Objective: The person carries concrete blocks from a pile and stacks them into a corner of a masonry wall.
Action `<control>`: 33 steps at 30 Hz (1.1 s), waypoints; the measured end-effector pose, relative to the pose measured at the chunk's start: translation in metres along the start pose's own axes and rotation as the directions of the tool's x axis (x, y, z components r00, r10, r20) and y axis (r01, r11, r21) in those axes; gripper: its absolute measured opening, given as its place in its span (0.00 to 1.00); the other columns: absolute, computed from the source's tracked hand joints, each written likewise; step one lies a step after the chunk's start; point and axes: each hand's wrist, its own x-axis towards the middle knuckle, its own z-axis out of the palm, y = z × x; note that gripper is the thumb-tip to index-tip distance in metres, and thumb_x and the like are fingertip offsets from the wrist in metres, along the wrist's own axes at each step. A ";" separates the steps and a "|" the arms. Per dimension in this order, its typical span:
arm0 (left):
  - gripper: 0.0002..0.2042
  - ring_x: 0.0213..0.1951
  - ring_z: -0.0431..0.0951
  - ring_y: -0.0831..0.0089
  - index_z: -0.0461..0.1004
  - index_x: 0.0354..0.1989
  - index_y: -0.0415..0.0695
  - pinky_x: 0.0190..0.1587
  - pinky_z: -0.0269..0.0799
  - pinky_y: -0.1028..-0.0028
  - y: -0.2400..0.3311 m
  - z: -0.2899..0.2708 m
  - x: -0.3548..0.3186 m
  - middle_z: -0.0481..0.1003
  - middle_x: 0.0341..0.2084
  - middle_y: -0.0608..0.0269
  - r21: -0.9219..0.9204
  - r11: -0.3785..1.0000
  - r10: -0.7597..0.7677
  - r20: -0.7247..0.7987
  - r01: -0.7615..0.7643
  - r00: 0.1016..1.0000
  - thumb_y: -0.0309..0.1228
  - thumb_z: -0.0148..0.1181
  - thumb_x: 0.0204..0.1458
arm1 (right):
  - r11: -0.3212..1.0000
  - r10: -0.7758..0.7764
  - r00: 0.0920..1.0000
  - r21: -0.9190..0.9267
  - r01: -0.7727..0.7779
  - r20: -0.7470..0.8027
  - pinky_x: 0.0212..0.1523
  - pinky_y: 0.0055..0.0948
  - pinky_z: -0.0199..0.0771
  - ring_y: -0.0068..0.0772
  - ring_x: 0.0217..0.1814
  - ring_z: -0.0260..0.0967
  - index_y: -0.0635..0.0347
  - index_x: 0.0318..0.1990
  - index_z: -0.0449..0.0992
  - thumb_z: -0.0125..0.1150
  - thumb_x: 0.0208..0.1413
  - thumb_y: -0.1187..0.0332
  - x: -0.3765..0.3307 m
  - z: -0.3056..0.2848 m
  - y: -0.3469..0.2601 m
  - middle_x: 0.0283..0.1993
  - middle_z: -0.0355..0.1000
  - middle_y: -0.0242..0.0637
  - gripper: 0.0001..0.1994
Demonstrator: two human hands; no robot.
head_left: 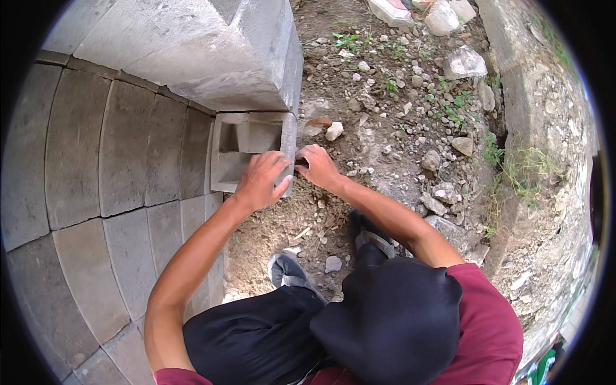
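Note:
A grey hollow concrete block (235,182) sits with its openings facing up, close against the stacked blocks on the left. My left hand (262,178) lies over its near right part, fingers bent over the wall by an opening and thumb at the outer edge. On the block's right outer side is my right hand (319,168), its fingers curled against that face. The fingertips of both hands are partly hidden, so how firmly they grip does not show.
Stacked concrete blocks (128,138) form a wall along the left. A large pale block (212,58) stands just beyond the hollow one. Rubble and small stones (431,160) cover the dirt at right, beside a rough concrete ledge (536,115). My shoes (282,268) stand near the block.

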 end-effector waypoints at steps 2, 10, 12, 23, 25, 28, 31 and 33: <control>0.16 0.50 0.68 0.58 0.71 0.47 0.43 0.53 0.60 0.62 -0.001 0.004 -0.002 0.69 0.45 0.56 0.038 0.999 0.010 0.002 -0.010 1.000 0.30 0.60 0.48 | 1.000 0.006 1.000 0.005 -0.006 -0.028 0.49 0.39 0.65 0.42 0.46 0.66 0.58 0.34 0.75 0.66 0.43 0.70 -0.002 -0.002 0.000 0.38 0.71 0.38 0.10; 0.18 0.55 0.63 0.64 0.69 0.50 0.45 0.58 0.54 0.58 -0.017 0.019 -0.016 0.66 0.49 0.59 0.276 0.945 0.170 0.037 -0.174 0.985 0.34 0.58 0.50 | 0.975 -0.092 0.989 0.190 0.114 -0.120 0.43 0.37 0.71 0.44 0.40 0.70 0.61 0.34 0.76 0.64 0.45 0.73 0.003 -0.034 -0.001 0.35 0.73 0.40 0.08; 0.18 0.55 0.63 0.63 0.69 0.50 0.44 0.58 0.53 0.58 -0.023 0.019 -0.012 0.66 0.49 0.58 0.264 0.944 0.189 0.059 -0.198 0.980 0.34 0.58 0.50 | 0.959 -0.041 0.999 0.280 0.040 -0.001 0.42 0.37 0.71 0.44 0.39 0.71 0.61 0.35 0.76 0.65 0.46 0.72 0.000 -0.044 -0.004 0.35 0.73 0.41 0.08; 0.18 0.51 0.64 0.57 0.68 0.49 0.43 0.57 0.54 0.58 -0.008 0.021 -0.010 0.65 0.46 0.55 0.150 0.985 0.088 -0.036 -0.082 0.995 0.30 0.58 0.48 | 0.961 -0.193 0.673 -0.002 0.277 0.714 0.51 0.40 0.70 0.49 0.48 0.70 0.59 0.44 0.75 0.63 0.48 0.63 -0.063 -0.046 -0.001 0.46 0.71 0.48 0.16; 0.17 0.50 0.65 0.56 0.69 0.48 0.43 0.56 0.56 0.59 -0.008 0.020 -0.009 0.66 0.45 0.54 0.129 0.989 0.074 -0.043 -0.068 0.996 0.30 0.58 0.48 | 0.971 -0.213 0.724 0.063 0.229 0.656 0.49 0.40 0.71 0.49 0.46 0.71 0.61 0.42 0.74 0.63 0.48 0.65 -0.052 -0.051 -0.004 0.42 0.71 0.48 0.15; 0.16 0.49 0.65 0.56 0.69 0.46 0.43 0.55 0.57 0.59 -0.008 0.020 -0.007 0.66 0.44 0.54 0.123 0.991 0.063 -0.049 -0.056 0.997 0.29 0.59 0.48 | 0.971 -0.013 0.916 0.223 -0.084 0.401 0.42 0.40 0.72 0.49 0.40 0.71 0.63 0.38 0.74 0.64 0.47 0.71 -0.012 -0.058 0.000 0.36 0.71 0.47 0.11; 0.15 0.49 0.65 0.56 0.69 0.44 0.43 0.55 0.58 0.59 -0.007 0.021 -0.005 0.66 0.43 0.54 0.107 0.993 0.061 -0.061 -0.054 0.996 0.29 0.59 0.47 | 0.950 0.131 0.970 0.252 -0.182 0.207 0.40 0.39 0.72 0.48 0.37 0.71 0.64 0.36 0.74 0.64 0.46 0.74 0.022 -0.052 0.011 0.33 0.70 0.46 0.09; 0.15 0.49 0.66 0.55 0.69 0.44 0.43 0.55 0.58 0.59 -0.007 0.020 -0.003 0.66 0.43 0.54 0.111 0.992 0.066 -0.061 -0.059 0.996 0.29 0.59 0.47 | 0.953 0.161 0.981 0.242 -0.184 0.110 0.40 0.39 0.72 0.48 0.37 0.70 0.64 0.36 0.75 0.64 0.46 0.75 0.033 -0.039 0.014 0.33 0.70 0.46 0.08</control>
